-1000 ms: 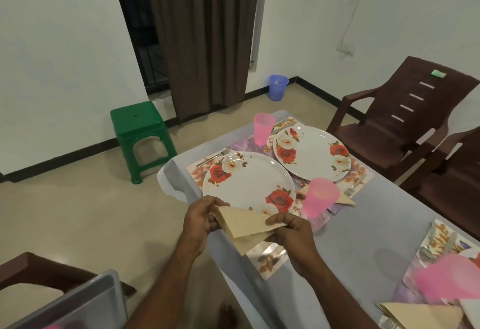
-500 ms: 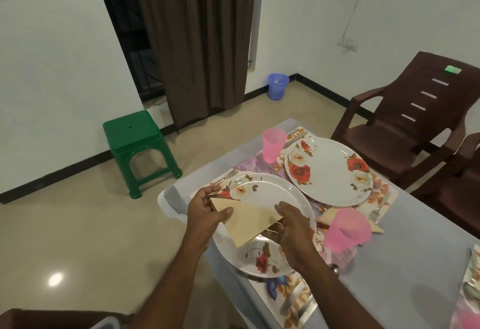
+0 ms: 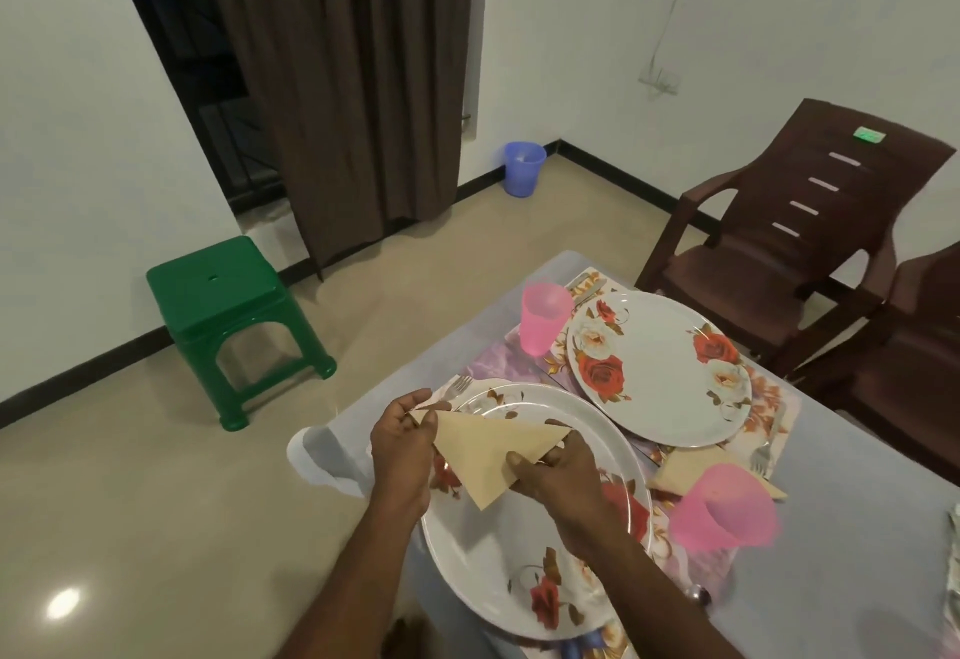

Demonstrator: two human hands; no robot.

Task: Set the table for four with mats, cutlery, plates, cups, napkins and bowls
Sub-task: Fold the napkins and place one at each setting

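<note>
In the head view, a folded tan napkin [image 3: 491,455] sits at the centre of the frame, held up over the near plate [image 3: 498,570], a white plate with red roses that fills the lower middle. The left hand [image 3: 402,455] pinches the napkin's left corner between thumb and curled fingers. The right hand [image 3: 558,471] grips the right side of the triangle, its thumb on top and its fingers curled beneath. The napkin's point hangs down toward the plate's centre (whether it touches the plate cannot be told).

A fork [image 3: 457,387] shows just above the left hand, beside the plate's upper rim. Toward the right of the frame a second rose plate [image 3: 657,364] lies on a floral mat [image 3: 774,398], with a pink cup [image 3: 543,309] at its upper left. Another pink cup [image 3: 724,507], blurred, stands at the lower right, and a second tan napkin [image 3: 685,468] lies partly behind it, just beside the near plate's right rim. All rest on a grey table [image 3: 831,528].

In the left middle of the frame a green stool [image 3: 228,305] stands on the floor. A blue bin [image 3: 523,168] sits by the wall near the upper centre, next to a brown curtain [image 3: 353,86]. Two brown chairs [image 3: 800,242] occupy the right edge.
</note>
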